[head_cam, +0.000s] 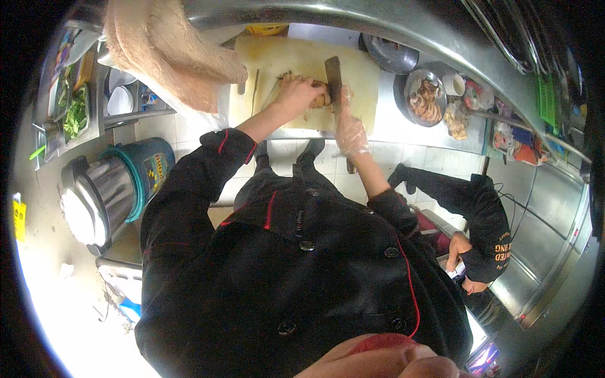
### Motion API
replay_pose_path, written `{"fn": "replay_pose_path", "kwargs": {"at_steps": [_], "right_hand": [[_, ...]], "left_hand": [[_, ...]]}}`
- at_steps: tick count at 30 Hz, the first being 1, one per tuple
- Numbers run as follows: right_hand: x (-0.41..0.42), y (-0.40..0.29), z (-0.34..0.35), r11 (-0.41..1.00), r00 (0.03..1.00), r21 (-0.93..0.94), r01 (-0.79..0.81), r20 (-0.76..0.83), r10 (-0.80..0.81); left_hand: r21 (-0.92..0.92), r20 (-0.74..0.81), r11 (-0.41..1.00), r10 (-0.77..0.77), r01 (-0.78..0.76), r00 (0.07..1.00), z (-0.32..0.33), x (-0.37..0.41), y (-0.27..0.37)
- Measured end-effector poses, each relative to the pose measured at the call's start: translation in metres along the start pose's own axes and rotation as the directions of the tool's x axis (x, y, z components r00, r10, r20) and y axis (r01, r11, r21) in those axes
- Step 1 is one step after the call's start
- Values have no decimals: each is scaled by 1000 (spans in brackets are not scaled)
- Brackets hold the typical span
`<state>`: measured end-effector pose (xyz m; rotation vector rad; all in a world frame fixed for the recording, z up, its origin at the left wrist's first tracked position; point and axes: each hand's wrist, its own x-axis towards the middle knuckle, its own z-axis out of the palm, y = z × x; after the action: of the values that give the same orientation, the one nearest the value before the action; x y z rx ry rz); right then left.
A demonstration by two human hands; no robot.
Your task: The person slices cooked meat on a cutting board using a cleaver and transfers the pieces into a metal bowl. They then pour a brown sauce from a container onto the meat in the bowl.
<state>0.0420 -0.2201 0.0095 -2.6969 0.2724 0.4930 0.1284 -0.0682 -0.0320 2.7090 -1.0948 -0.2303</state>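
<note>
A pale cutting board [288, 52] lies on the steel counter before me. My left hand [298, 96] presses down on a brown piece of food, apparently cooked meat [321, 101], its fingertips close to the blade. In a clear plastic glove, my right hand [351, 132] grips a cleaver [333, 75], whose blade stands on edge at the right end of the meat. The cleaver's handle is hidden in the glove. Small crumbs lie around the meat. Left of my left hand, a thin dark stick-like item [255, 90] rests on the board.
Right of the board are a metal plate [429, 72] of sliced brown food, a dark pan [392, 54] and a white cup [454, 85]. A tan towel [165, 52] hangs at upper left. A teal bucket [142, 165] stands lower left. Another person [487, 222] sits at right.
</note>
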Motion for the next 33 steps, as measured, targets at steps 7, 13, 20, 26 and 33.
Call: {"fn": "replay_pose_path", "kwargs": {"at_steps": [7,13,20,26,33], "right_hand": [[42,7,1,997,988,32,71,-142,-66],[21,16,-40,989,988,88,117,-111,-107],[-5,10,-19,991,987,47,127,-107,-122],[-2,15,-4,990,986,1,143,-88,-142],[20,3,4,996,996,-40,75,-39,-76]], "left_hand": [[-18,-47,999,35,-36,998,1,2,-4],[13,-12,999,49,-49,999,-5,0,-6],[0,-11,998,64,-64,998,-4,0,-7],[-18,-7,995,93,-93,996,-3,5,-8],[-37,67,996,78,-76,995,-2,5,-9]]}}
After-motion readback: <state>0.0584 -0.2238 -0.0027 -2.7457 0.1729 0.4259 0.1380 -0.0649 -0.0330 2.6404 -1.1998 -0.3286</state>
